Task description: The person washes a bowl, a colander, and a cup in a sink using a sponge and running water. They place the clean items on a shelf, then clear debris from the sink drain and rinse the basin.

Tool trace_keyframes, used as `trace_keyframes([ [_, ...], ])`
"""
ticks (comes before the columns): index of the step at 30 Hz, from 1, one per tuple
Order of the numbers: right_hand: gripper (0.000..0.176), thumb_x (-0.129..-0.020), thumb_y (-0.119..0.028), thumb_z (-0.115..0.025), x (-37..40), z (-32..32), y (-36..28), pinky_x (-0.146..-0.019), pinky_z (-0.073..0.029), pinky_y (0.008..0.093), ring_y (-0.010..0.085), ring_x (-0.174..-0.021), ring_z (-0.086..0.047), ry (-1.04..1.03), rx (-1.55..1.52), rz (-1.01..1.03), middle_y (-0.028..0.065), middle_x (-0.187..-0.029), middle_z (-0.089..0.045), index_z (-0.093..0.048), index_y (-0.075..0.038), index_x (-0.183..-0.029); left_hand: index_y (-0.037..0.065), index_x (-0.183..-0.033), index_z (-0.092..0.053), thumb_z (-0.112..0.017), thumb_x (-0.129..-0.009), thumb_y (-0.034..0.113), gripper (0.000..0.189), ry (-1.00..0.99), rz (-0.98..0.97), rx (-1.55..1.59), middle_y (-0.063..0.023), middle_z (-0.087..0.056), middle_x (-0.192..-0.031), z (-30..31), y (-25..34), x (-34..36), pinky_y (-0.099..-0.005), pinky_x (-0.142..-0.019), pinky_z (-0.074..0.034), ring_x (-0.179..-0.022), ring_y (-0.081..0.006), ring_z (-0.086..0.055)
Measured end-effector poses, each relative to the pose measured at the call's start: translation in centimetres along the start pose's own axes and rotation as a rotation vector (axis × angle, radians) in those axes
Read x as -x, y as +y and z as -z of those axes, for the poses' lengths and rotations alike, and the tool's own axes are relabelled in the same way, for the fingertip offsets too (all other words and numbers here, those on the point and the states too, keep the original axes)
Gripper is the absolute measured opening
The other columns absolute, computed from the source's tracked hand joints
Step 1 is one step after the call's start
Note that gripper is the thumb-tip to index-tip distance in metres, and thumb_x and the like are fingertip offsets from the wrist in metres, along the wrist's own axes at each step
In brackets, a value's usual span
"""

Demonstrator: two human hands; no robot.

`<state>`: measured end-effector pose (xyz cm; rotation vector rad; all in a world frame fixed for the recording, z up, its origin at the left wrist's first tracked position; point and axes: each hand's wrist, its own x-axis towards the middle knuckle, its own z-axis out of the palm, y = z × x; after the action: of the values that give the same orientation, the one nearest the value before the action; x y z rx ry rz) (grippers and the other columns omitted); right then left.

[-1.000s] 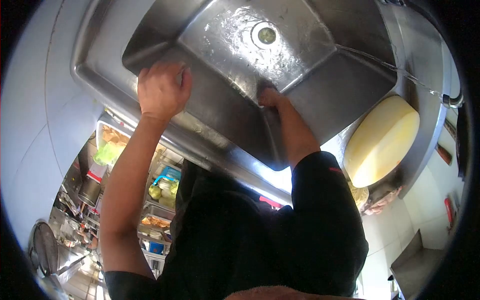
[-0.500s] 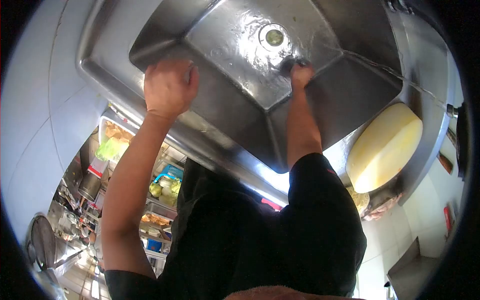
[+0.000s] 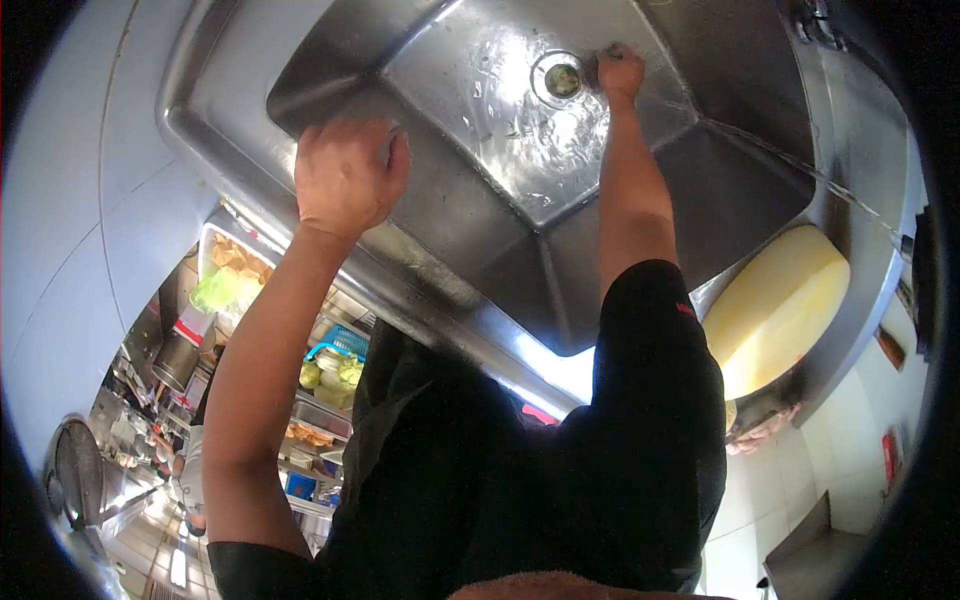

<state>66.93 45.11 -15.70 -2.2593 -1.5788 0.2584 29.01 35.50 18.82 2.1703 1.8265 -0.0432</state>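
Low in the metal sink, my right hand is closed on a small dark object just right of the drain; the object is mostly hidden by my fingers. Greenish bits sit in the drain, and water glistens on the sink floor around it. My left hand is over the sink's near left edge, fingers bent down toward the metal, their tips hidden. Whether it holds anything cannot be seen.
A large pale yellow peeled piece lies on the sink's right ledge. A faucet is at top right. Below left are a container with leafy greens, a blue basket and shelves. Another person stands farther back.
My right hand has moved up and slightly right, from below the drain to its right side. My left hand stays at nearly the same place on the sink edge.
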Motion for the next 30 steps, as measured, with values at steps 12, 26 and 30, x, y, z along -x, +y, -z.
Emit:
trace_keyframes([
  [12,0.030,-0.077,-0.023,-0.075,10.2,3.0,-2.2,-0.080,-0.053,0.0438,0.0341,-0.090,-0.067,-0.145,-0.282,-0.442,0.0211,-0.095,-0.069,-0.068,-0.001,-0.095,0.012,-0.089,-0.073,-0.065,-0.084,0.024,0.015,0.017,-0.015,0.034,-0.0081,-0.072,-0.091,0.0,-0.1,0.0,-0.0406,-0.081,-0.049,-0.088,-0.0273,-0.066],
  [26,0.043,-0.071,-0.005,-0.071,10.1,-1.5,-4.5,-0.064,-0.059,0.0448,0.0369,-0.087,-0.068,-0.093,-0.539,-0.677,0.0256,-0.105,-0.065,-0.056,0.009,-0.109,0.010,-0.089,-0.070,-0.060,-0.086,0.029,0.022,-0.043,0.009,-0.001,-0.0131,-0.070,-0.083,0.2,0.0,0.5,-0.0433,-0.083,-0.050,-0.083,-0.0296,-0.067],
  [30,0.023,-0.081,0.007,-0.066,7.8,6.8,-14.6,-0.059,-0.064,0.0430,0.0281,-0.081,-0.067,-0.140,-1.104,-0.733,0.0186,-0.100,-0.064,-0.056,0.008,-0.101,0.007,-0.088,-0.069,-0.054,-0.087,0.030,0.028,-0.064,0.033,0.019,-0.0173,-0.070,-0.086,-0.5,-0.5,0.8,-0.0453,-0.088,-0.049,-0.084,-0.0327,-0.067],
])
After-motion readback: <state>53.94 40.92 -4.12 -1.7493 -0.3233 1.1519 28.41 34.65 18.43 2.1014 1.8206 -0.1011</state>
